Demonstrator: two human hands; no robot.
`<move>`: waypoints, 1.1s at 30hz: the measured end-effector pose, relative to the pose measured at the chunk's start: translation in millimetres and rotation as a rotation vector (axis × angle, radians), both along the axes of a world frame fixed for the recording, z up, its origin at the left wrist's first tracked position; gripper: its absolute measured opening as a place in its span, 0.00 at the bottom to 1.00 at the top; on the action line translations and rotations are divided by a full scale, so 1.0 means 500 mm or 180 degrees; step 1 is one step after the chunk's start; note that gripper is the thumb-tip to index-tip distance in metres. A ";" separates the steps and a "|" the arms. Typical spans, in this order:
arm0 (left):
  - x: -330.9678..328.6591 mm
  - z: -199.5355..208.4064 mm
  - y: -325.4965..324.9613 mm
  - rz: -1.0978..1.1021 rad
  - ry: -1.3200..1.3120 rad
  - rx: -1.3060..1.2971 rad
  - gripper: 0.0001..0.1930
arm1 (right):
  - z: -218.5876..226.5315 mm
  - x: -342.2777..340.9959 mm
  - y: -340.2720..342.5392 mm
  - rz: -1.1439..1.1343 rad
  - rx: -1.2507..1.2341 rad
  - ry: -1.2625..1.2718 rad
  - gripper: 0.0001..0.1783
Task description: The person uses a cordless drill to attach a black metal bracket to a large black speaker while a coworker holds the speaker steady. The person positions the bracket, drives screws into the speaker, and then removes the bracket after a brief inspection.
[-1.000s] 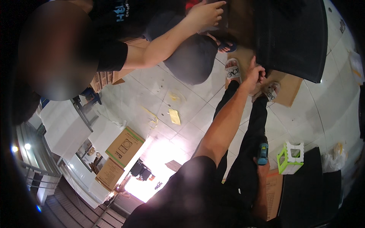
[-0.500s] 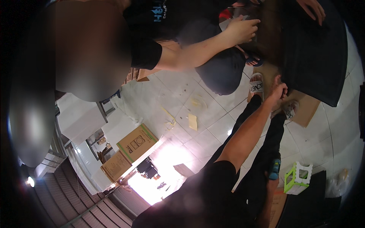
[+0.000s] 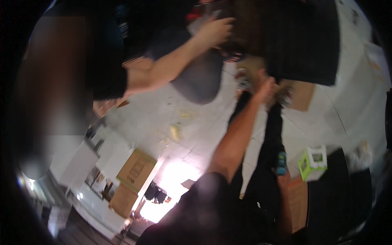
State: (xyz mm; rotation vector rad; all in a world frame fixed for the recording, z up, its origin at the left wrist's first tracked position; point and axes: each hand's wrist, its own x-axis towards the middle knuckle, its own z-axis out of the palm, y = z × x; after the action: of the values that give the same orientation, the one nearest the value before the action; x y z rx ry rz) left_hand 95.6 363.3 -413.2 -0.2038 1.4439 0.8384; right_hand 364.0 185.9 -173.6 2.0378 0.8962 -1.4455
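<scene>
My left hand (image 3: 265,87), blurred, is at the lower left corner of a large black panel (image 3: 304,53), its fingers curled at the edge. Low beside my right leg, my right hand (image 3: 282,178) is closed round a teal and black cordless drill (image 3: 281,162). Across from me, a co-worker's hand (image 3: 214,32) is over a grey and red object (image 3: 196,22), too blurred to name. A dark cap (image 3: 200,83) hides part of what lies under that arm.
Flat cardboard (image 3: 300,96) lies under the panel by my feet. A white and green step stool (image 3: 313,163) stands right of my leg, near black sheets (image 3: 328,192) and a clear plastic bag (image 3: 361,153). Cardboard boxes (image 3: 136,169) stand lower left. Yellow scraps (image 3: 175,131) lie on the tiled floor.
The whole view has shifted, so most things sit further left, and it is now blurred. My left hand stays by the panel's corner and my right hand keeps the drill. A hand at upper right has left view.
</scene>
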 end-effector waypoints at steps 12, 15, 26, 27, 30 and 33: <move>0.242 0.177 0.130 -0.4452 0.1297 0.0899 0.17 | 0.074 0.039 0.107 0.0356 0.0664 -0.0611 0.32; 0.313 0.165 0.227 -0.4139 0.1846 0.1886 0.25 | 0.033 0.091 0.123 0.0873 0.0392 -0.0519 0.33; 0.563 0.067 0.360 -0.5577 0.2863 0.0752 0.26 | -0.006 0.389 0.102 -0.0172 0.0257 -0.0136 0.31; 0.570 0.079 0.370 -0.5739 0.2797 0.0569 0.26 | -0.014 0.408 0.097 -0.0380 0.0351 0.0003 0.31; 0.587 0.056 0.323 -0.5418 0.3417 0.0810 0.39 | -0.023 0.423 0.097 -0.0490 0.0073 -0.0181 0.33; 0.581 0.050 0.306 -0.5509 0.3234 0.0721 0.46 | -0.020 0.420 0.129 -0.0526 0.0151 0.0224 0.31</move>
State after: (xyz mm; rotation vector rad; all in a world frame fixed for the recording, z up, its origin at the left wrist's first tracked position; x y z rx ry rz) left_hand 385.9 516.5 -388.4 1.6439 1.6872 -0.4817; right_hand 573.9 250.2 -183.8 2.1511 0.8129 -1.6065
